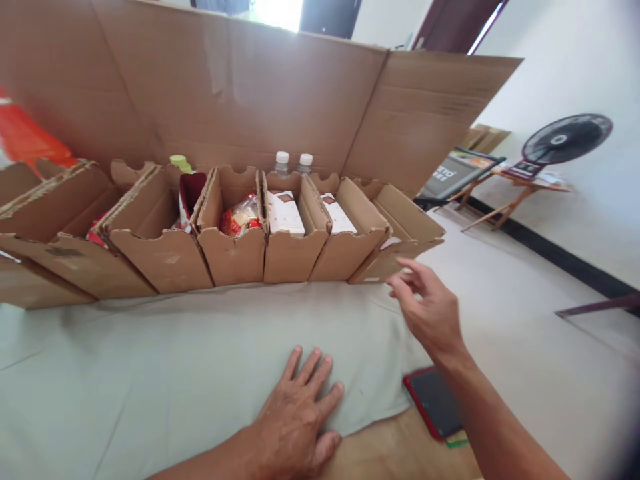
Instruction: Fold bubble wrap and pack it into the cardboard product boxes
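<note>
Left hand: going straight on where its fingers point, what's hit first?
Likely the front of the second cardboard box from the right, or the rightmost box beside it, after the left hand crosses the pale cloth. Exact line and depth are unclear.

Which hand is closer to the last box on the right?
The right hand: it is raised near the front of the rightmost cardboard box. The left hand rests flat on the pale green cloth, farther away.

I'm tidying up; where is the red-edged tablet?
The tablet is at the lower right of the head view, partly behind the right forearm, right of the left hand.
</note>
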`<state>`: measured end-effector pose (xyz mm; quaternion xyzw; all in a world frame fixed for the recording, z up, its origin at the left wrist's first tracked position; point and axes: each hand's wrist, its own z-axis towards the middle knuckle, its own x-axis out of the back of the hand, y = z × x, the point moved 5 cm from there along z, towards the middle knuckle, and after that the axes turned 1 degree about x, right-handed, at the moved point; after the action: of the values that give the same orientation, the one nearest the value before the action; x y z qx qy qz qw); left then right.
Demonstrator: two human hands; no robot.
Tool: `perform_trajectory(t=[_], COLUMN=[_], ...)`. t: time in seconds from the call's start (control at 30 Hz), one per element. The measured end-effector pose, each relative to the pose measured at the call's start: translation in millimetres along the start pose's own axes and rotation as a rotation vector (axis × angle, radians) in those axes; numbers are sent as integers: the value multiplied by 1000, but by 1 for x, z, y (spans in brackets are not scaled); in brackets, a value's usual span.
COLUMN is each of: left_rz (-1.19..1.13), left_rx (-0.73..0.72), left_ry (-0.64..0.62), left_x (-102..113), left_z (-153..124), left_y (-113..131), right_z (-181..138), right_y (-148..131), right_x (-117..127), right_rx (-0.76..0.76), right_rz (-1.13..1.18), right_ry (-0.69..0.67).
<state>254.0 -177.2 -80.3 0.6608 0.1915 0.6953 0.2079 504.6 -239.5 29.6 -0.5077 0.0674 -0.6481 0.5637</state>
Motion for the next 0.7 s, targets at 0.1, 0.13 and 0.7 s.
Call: perform_trajectory(t=[0.1,0.13,0.7], left_rz=[0,0,-636], left_rx=[9,4,384], left_ry=[-15,-17,908], left_x=[3,3,76], left_z=[0,-1,-22], left_y=[2,3,-49], right_z=[28,39,-119], right_y=[-52,-61,-86], right_x=[-31,-40,60], right_rx=[143,152,280], right_rz=[-78,-128,-217], right_ry=[-173,-203,-65])
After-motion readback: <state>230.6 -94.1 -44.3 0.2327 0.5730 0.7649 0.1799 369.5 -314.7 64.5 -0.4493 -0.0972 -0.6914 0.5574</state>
